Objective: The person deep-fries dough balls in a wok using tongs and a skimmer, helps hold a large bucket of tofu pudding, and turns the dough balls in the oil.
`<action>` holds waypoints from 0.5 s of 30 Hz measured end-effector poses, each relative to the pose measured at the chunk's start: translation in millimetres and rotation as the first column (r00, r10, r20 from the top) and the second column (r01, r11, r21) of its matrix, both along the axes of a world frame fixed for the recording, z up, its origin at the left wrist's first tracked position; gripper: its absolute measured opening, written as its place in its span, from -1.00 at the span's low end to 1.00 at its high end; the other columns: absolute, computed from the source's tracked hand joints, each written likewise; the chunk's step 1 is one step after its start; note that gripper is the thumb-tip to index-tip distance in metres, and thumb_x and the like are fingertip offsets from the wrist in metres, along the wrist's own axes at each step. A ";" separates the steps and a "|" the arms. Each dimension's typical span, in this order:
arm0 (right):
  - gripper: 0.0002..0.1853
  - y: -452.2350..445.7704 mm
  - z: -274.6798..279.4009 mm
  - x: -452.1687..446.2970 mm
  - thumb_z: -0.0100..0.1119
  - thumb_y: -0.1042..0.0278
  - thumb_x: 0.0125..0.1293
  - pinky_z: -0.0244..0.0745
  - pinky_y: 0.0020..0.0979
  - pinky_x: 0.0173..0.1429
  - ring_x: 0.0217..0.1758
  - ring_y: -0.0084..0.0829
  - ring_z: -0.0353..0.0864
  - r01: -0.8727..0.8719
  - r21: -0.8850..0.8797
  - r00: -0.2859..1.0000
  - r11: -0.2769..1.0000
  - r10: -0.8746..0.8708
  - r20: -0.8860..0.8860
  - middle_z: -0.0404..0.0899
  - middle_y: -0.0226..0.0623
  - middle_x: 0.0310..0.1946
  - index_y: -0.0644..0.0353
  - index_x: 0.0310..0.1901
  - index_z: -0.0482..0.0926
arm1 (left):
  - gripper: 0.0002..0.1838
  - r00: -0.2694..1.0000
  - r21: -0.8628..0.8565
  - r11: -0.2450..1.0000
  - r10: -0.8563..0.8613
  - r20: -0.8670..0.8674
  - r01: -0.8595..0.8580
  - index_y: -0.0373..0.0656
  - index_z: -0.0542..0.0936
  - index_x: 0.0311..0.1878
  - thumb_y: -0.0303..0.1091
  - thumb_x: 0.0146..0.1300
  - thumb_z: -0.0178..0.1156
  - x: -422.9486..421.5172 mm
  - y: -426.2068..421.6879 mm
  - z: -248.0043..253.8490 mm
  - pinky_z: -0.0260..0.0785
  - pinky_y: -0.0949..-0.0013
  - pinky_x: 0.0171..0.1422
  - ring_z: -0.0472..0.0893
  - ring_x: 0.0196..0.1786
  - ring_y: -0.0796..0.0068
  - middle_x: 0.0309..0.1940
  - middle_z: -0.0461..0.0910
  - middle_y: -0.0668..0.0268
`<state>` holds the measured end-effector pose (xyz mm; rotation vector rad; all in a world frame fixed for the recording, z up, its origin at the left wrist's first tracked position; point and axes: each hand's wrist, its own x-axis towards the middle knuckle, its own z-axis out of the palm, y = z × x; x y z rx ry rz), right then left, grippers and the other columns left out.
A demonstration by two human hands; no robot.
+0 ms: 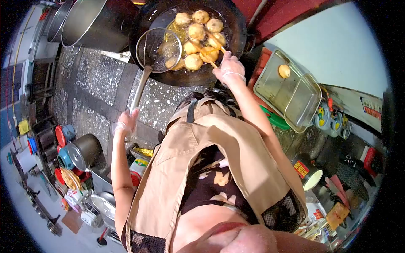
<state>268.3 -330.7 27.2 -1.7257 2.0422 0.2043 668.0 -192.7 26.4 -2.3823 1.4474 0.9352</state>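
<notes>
My left hand, in a clear plastic glove, is closed round the long handle of a wire mesh strainer. The strainer's round basket hangs over the left part of a large dark wok. Gloved likewise, my right hand grips a pair of long cooking chopsticks at the wok's right side. Their far ends reach among several golden fried balls in bubbling oil. One or two balls show partly behind the mesh. Whether the chopsticks pinch a ball, I cannot tell.
Right of the wok, a metal tray holds one fried piece, with a wire rack over its side. Large metal pots stand at the upper left. Pots and bowls crowd the lower left, near a lidded pot.
</notes>
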 end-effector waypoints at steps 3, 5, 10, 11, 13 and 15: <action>-0.20 -3.3 -7.7 2.7 0.21 0.08 0.05 0.43 -0.28 0.12 0.08 -0.14 0.49 0.008 -0.016 1.000 1.000 -0.008 0.003 0.44 0.03 0.02 0.42 0.23 0.17 | -0.33 0.993 0.066 0.994 0.088 -0.073 -0.083 -0.40 0.52 -0.11 0.19 0.23 0.04 -23.6 -12.0 34.8 0.38 0.17 -0.32 0.60 -0.46 0.19 -0.50 0.57 0.01; -0.18 -8.7 -15.1 2.1 0.19 0.06 0.07 0.40 -0.27 0.17 0.10 -0.12 0.47 0.002 0.006 0.999 1.000 -0.002 0.041 0.41 0.02 0.06 0.42 0.26 0.13 | -0.33 0.993 0.065 0.994 0.097 -0.063 -0.093 -0.41 0.52 -0.12 0.19 0.23 0.04 -25.7 -12.2 35.6 0.37 0.17 -0.33 0.60 -0.46 0.19 -0.53 0.57 0.02; -0.29 -27.8 -20.4 -6.2 0.20 -0.11 0.09 0.39 -0.33 0.16 0.08 -0.18 0.51 0.071 0.199 0.946 0.977 -0.129 0.297 0.52 -0.01 0.00 0.33 0.12 0.41 | -0.34 0.999 0.043 0.999 0.015 -0.040 -0.013 -0.40 0.52 -0.08 0.18 0.24 0.03 -11.6 -10.3 17.1 0.40 0.17 -0.29 0.62 -0.37 0.16 -0.44 0.59 -0.02; -0.43 -28.9 -26.7 -9.6 0.22 -0.13 0.02 0.45 -0.36 0.07 -0.02 -0.29 0.60 0.125 0.200 0.912 0.972 -0.192 0.363 0.62 -0.12 -0.13 0.23 -0.11 0.60 | -0.33 0.998 0.060 0.997 0.042 -0.044 -0.039 -0.40 0.51 -0.07 0.18 0.24 0.03 -12.4 -9.7 19.1 0.41 0.17 -0.27 0.62 -0.34 0.15 -0.42 0.59 -0.03; -0.38 -35.6 -35.9 -15.3 0.26 -0.16 -0.01 0.43 -0.37 0.06 -0.03 -0.30 0.60 0.180 0.369 0.816 0.912 -0.348 0.462 0.62 -0.10 -0.14 0.27 -0.11 0.60 | -0.33 0.996 0.078 0.995 0.071 -0.047 -0.067 -0.40 0.50 -0.05 0.18 0.25 0.02 -17.5 -10.7 25.7 0.41 0.17 -0.25 0.63 -0.30 0.13 -0.40 0.60 -0.04; -0.44 -39.3 -53.1 -17.8 0.27 -0.16 0.02 0.47 -0.33 -0.14 -0.24 -0.30 0.63 0.191 0.323 0.817 0.927 -0.332 0.470 0.64 -0.10 -0.29 0.29 -0.25 0.62 | -0.33 0.996 0.069 0.995 0.076 -0.049 -0.072 -0.41 0.49 -0.04 0.17 0.25 0.03 -21.1 -11.5 29.3 0.41 0.18 -0.34 0.62 -0.39 0.17 -0.43 0.59 -0.02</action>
